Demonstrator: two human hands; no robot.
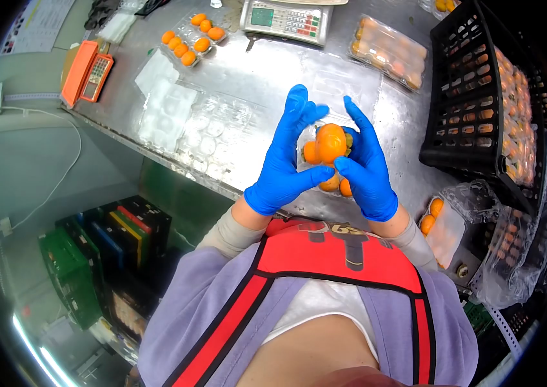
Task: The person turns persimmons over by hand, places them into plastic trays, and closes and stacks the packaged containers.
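Both my hands wear blue gloves. My left hand (286, 151) has its fingers spread beside the persimmons, its thumb reaching under a large orange persimmon (331, 142). My right hand (369, 161) curls around that persimmon from the right, index finger raised and thumb near its lower edge; the other fingers are partly hidden. Green leaves show at the fruit's right side. Behind and below it sit smaller-looking persimmons (329, 184), apparently in a clear plastic tray that my hands mostly cover.
Empty clear trays (206, 132) lie left on the metal table (257, 71). At the back are a digital scale (286, 20), persimmons in a tray (201, 45) and a closed pack (388, 51). A black crate (464, 109) with packed fruit stands right, near loose plastic (512, 258).
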